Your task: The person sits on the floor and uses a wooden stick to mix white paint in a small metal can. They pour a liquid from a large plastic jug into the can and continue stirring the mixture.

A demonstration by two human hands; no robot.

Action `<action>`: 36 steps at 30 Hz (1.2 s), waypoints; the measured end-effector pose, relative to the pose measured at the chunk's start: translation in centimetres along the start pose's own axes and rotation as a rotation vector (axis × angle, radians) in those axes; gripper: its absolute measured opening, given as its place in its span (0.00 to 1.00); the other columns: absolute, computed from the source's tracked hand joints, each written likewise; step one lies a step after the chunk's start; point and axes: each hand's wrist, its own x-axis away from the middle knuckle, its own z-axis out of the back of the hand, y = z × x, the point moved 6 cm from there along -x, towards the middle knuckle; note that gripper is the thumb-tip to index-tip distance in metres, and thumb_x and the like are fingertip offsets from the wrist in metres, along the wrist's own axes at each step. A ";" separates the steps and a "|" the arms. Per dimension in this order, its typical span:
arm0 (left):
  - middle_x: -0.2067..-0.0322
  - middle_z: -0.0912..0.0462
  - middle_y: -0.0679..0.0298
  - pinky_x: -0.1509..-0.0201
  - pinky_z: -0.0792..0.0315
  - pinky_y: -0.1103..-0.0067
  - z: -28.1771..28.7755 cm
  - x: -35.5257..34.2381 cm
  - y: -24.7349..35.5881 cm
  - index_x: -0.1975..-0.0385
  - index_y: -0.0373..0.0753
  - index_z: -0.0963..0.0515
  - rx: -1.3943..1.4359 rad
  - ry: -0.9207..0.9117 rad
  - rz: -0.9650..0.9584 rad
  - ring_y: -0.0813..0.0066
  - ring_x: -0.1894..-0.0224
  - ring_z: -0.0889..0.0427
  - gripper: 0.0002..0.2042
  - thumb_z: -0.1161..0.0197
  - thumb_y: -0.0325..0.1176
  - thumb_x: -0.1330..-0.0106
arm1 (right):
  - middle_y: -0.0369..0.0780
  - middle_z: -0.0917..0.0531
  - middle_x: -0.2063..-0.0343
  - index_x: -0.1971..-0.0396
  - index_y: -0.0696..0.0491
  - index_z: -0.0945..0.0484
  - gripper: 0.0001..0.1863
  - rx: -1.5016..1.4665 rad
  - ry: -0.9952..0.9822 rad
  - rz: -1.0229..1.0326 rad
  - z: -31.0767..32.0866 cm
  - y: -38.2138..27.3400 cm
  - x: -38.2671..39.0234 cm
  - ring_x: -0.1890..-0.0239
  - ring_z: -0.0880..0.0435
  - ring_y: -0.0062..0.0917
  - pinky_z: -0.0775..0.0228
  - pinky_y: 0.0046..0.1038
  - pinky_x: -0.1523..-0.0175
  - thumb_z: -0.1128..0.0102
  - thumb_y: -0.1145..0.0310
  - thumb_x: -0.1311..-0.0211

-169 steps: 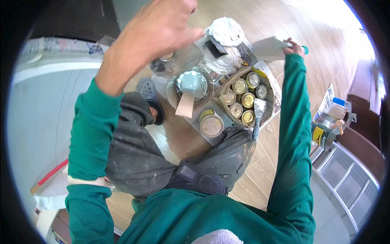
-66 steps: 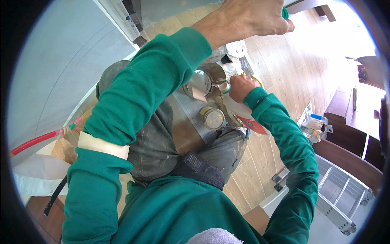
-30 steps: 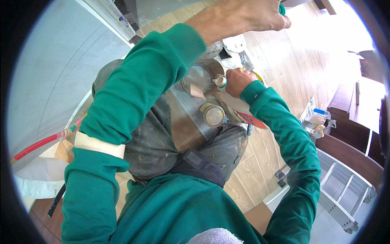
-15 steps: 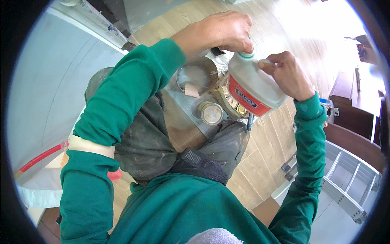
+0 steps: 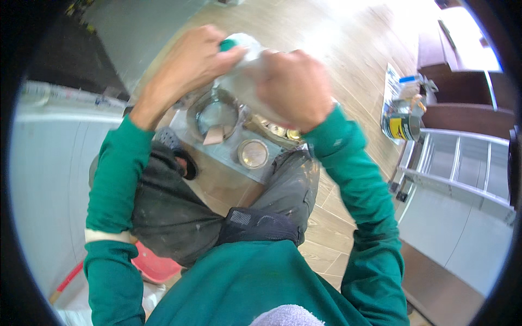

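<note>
My left hand is closed on the green cap at the top of a whitish plastic jug. My right hand grips the jug near its handle and hides much of it; both hands and the jug are blurred. Below them sits a round metal container with pale, watery-looking contents and a flat beige stick across its near rim. A round tin stands nearer me, and a box of several small tins is partly hidden under my right hand.
My grey shoe is left of the containers. A ladder lies at right, below dark wooden furniture and a yellow-labelled can on paper. A red plastic object is at lower left. A pale panel borders the left.
The jug rose from low on the right into both hands and has since moved up and leftward. My left hand has moved left with it. The view has shifted.
</note>
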 end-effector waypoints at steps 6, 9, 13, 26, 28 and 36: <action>0.63 0.19 0.48 0.56 0.26 0.62 0.9 2.3 1.7 0.62 0.33 0.16 0.000 -0.207 -0.071 0.50 0.62 0.19 0.09 0.35 0.27 0.41 | 0.45 0.16 0.82 0.74 0.53 0.15 0.14 -0.126 0.010 -0.127 -1.0 -0.3 2.1 0.77 0.13 0.39 0.21 0.39 0.71 0.35 0.57 0.40; 0.53 0.20 0.52 0.49 0.27 0.64 0.0 2.3 3.2 0.55 0.36 0.15 0.068 -0.172 -0.215 0.53 0.53 0.20 0.16 0.34 0.22 0.46 | 0.46 0.16 0.82 0.73 0.53 0.15 0.14 -0.222 -0.017 -0.225 -1.9 0.6 3.1 0.76 0.12 0.40 0.21 0.40 0.69 0.35 0.56 0.40; 0.63 0.18 0.54 0.50 0.25 0.69 0.0 1.8 3.5 0.57 0.36 0.15 0.194 0.066 -0.075 0.60 0.57 0.17 0.12 0.33 0.23 0.41 | 0.47 0.16 0.81 0.73 0.54 0.16 0.15 -0.263 0.025 -0.274 -2.2 1.2 3.9 0.76 0.12 0.41 0.21 0.40 0.69 0.35 0.56 0.39; 0.58 0.15 0.59 0.52 0.23 0.75 1.0 0.1 3.8 0.55 0.37 0.14 0.033 0.203 -0.108 0.64 0.56 0.14 0.16 0.31 0.22 0.46 | 0.44 0.16 0.83 0.75 0.54 0.18 0.16 -0.195 0.233 -0.202 -1.3 3.4 3.5 0.79 0.13 0.36 0.24 0.37 0.74 0.34 0.55 0.40; 0.58 0.15 0.59 0.52 0.22 0.74 0.8 -0.3 3.3 0.55 0.38 0.14 0.087 0.152 -0.060 0.65 0.57 0.14 0.16 0.31 0.22 0.45 | 0.43 0.16 0.83 0.74 0.53 0.18 0.15 -0.176 0.238 -0.186 -1.5 3.8 3.0 0.80 0.14 0.36 0.24 0.37 0.74 0.33 0.55 0.39; 0.58 0.13 0.60 0.56 0.23 0.78 3.8 -0.9 2.3 0.55 0.37 0.14 0.046 0.451 -0.111 0.75 0.62 0.14 0.15 0.29 0.25 0.43 | 0.44 0.15 0.80 0.77 0.47 0.15 0.19 -0.092 0.343 -0.335 -0.2 12.9 -2.6 0.78 0.14 0.41 0.22 0.41 0.70 0.35 0.46 0.40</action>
